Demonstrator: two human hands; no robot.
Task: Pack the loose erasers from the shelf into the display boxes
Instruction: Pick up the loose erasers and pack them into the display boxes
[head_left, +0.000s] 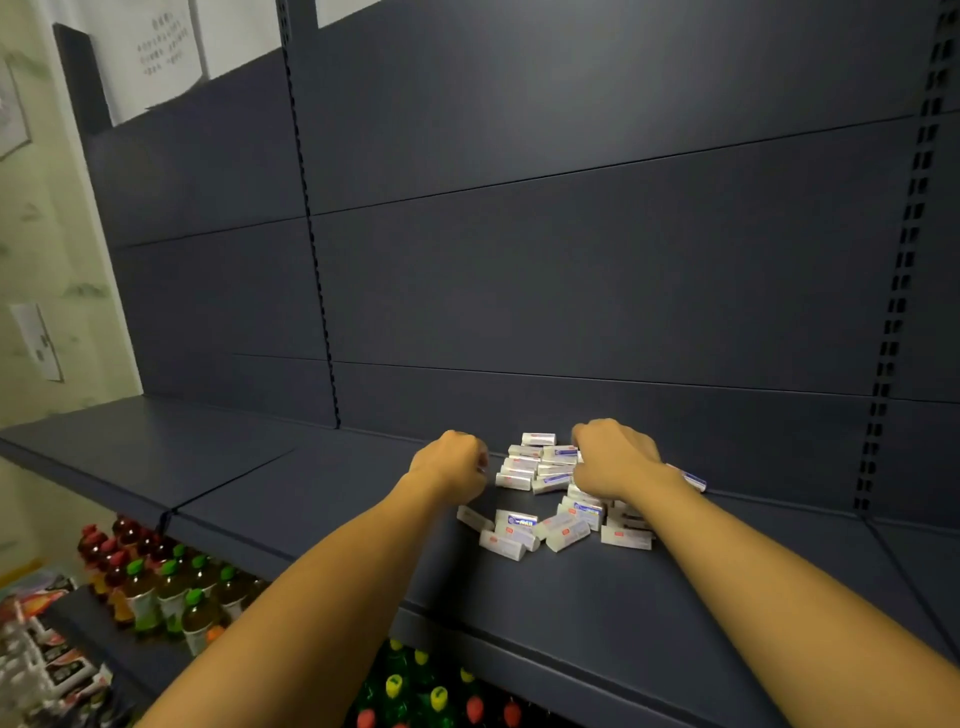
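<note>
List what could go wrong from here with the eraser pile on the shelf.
1. The small white paper-sleeved erasers lie in a loose heap; sweeping by the right hand could scatter them.
2. The nearest erasers could be knocked off the dark blue metal shelf onto the bottles below.
3. No display box is in view, so gathered erasers have nowhere obvious to go.

White wrappers with blue and red print are seen on the erasers (540, 470) between the hands. Dark slate blue is worn by the shelf (322, 499) under them. Below the left hand, bottles (171, 587) are capped in green and red.
</note>
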